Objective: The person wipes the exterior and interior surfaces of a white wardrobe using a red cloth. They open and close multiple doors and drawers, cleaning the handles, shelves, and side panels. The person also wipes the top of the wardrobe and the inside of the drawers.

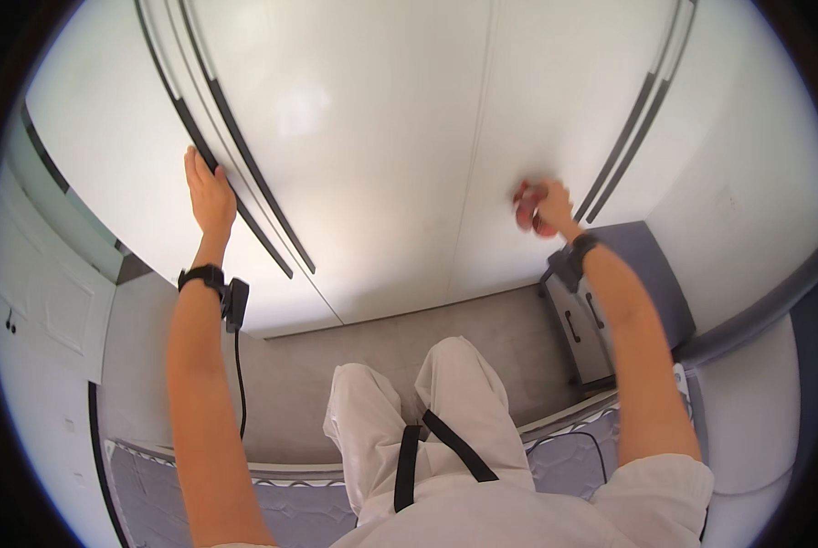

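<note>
My left hand (210, 195) lies against a white wardrobe door (135, 137) at the left, its fingers spread along a long black door handle (196, 133). The hand looks to hold nothing. On the right, my right hand (555, 205) grips a red object (531, 207) in front of another white door panel (409, 151). Motion blur hides what exactly the red object is; it may touch the panel. Each wrist wears a black strap with a small black device, and a cable hangs from the left one.
A grey nightstand (638, 267) with dark handles stands at the right, beside a padded bed headboard (748, 411). Behind my knees runs a grey quilted mattress (299, 503). A white panelled door (46, 301) is at the far left, and grey floor (409, 356) lies below the wardrobe.
</note>
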`<state>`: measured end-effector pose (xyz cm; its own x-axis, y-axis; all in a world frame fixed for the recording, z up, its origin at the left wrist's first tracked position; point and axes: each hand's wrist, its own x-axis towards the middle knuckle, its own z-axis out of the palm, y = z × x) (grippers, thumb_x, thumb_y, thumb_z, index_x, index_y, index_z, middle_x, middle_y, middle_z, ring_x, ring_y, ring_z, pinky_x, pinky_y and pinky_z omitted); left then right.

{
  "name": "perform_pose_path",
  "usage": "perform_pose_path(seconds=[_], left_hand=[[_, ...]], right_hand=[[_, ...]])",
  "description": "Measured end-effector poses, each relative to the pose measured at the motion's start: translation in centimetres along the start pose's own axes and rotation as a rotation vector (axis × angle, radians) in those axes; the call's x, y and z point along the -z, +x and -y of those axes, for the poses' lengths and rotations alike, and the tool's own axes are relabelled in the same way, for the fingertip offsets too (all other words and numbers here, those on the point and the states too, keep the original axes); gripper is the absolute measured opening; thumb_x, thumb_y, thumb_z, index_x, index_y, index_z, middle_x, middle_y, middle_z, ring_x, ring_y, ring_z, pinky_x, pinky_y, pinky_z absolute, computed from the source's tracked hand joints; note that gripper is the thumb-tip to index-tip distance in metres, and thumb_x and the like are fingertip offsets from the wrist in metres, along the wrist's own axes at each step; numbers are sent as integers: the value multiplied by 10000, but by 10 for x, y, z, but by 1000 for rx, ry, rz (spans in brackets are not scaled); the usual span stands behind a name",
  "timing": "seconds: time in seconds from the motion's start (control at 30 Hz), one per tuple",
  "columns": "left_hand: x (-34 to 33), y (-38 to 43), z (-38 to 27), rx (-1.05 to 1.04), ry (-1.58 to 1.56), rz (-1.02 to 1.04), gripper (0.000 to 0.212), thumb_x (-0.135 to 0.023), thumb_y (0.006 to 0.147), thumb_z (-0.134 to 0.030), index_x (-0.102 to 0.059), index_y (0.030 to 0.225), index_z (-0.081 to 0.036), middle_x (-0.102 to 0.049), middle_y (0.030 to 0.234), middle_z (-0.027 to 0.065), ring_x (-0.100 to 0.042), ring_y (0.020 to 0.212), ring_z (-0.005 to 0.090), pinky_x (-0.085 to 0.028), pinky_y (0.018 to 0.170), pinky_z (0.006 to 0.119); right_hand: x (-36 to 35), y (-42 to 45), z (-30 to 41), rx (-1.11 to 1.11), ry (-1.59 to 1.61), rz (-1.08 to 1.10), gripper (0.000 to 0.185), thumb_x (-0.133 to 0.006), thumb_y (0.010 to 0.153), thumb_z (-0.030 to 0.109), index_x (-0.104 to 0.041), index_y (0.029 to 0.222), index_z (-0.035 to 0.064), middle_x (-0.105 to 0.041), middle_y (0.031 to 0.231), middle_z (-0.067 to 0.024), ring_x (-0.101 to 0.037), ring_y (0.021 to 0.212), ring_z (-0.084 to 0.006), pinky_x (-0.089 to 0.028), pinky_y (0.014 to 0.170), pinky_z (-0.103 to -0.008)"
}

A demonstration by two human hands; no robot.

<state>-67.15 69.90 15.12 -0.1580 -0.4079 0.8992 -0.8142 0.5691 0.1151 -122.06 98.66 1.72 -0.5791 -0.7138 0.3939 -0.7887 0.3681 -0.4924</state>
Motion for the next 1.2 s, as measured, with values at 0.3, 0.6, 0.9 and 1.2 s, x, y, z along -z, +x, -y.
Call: perform_pose_path(seconds=[0.3,0.6,0.9,1.2], left_hand=[[19,33,-153,-232,-327,-43,584,-558,883,-161,-342,1411,-39,-253,1482,222,-247,1366,378,-175,1119,506],[0,49,-203,-447,-248,177,544,-569,872,-173,-426,1396,-155,-211,1526,151,-197,1407,328,-133,1133,516],[-39,42,-182,-486,-272,204,664,-652,779,-248,-430,1403,-201,-246,1513,171,-254,1381,360,-192,1088,587],[21,58,-184,-470,-422,540,610,-650,773,-304,-495,1348,-167,-267,1500,183,-231,1390,357,-165,1096,587]], right_hand=[[253,164,117,319,426,-1004,319,-623,706,93,-637,1012,0,-671,921,-220,-649,864,-366,-506,774,-386],[120,117,129,417,186,-910,745,-657,699,62,-395,1395,99,-390,1367,-220,-394,1244,-407,-331,1033,-455],[71,93,200,434,313,-780,722,-640,695,-11,-431,1377,103,-267,1438,-200,-360,1257,-378,-280,1056,-425],[251,183,296,662,307,-799,663,-670,706,6,-491,1335,113,-417,1395,-132,-392,1275,-316,-273,1059,-392]])
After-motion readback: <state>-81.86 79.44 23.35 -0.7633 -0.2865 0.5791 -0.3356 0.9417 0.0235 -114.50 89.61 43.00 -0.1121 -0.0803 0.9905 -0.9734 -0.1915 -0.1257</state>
